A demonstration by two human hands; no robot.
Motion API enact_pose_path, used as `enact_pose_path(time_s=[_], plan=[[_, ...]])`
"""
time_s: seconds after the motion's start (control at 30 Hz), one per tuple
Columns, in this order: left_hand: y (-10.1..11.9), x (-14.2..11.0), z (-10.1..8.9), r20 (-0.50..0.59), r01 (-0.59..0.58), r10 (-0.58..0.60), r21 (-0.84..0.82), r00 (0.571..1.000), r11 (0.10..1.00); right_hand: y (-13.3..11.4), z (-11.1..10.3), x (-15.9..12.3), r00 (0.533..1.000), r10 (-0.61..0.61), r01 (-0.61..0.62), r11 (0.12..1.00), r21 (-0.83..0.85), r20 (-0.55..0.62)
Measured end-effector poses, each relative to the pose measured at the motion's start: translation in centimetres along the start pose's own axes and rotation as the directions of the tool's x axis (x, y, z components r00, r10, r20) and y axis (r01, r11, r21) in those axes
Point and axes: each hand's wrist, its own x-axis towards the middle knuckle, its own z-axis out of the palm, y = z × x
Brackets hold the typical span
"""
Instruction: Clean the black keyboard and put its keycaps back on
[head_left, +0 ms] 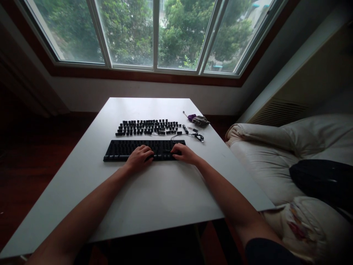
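A black keyboard (121, 149) lies on the white table, with its long side facing me. My left hand (140, 157) rests over the middle of its near edge, fingers loosely bent and apart on the keys. At the keyboard's right part, my right hand (184, 153) has its fingers curled together against the keys; whatever is between the fingertips is too small to make out. Several loose black keycaps (138, 127) stand in rows just beyond the keyboard. A black cable (198, 137) with a plug lies coiled near the keyboard's far right corner.
Right of the keycaps lie a small dark stick-like object (185, 129), a grey and purple cloth (200, 120) and a small brush-like tool (193, 129). A pale sofa (256, 158) with a dark bag (322, 180) stands right of the table (165, 191). The window (129, 33) is ahead.
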Motion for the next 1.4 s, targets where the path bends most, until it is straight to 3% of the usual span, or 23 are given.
enact_pose_path(time_s=[0.23, 0.77, 1.1, 1.4], plan=[[-0.1, 0.0, 0.1, 0.008, -0.008, 0.008, 0.001, 1.000, 1.000, 0.4, -0.2, -0.1, 0.999, 0.048, -0.049, 0.997, 0.062, 0.014], [-0.2, -0.1, 0.0, -0.004, 0.003, -0.003, 0.009, 1.000, 1.000, -0.3, -0.5, 0.2, 0.998, 0.026, -0.028, 0.999, 0.042, 0.062], [-0.1, 0.0, -0.1, -0.010, 0.015, -0.015, 0.007, 1.000, 1.000, -0.6, -0.3, 0.4, 0.989, -0.078, 0.088, 0.993, -0.073, 0.128], [0.4, -0.1, -0.2, -0.017, 0.030, -0.030, 0.010, 0.999, 1.000, -1.5, -0.6, 0.4, 0.983, -0.036, 0.064, 0.986, -0.154, 0.178]])
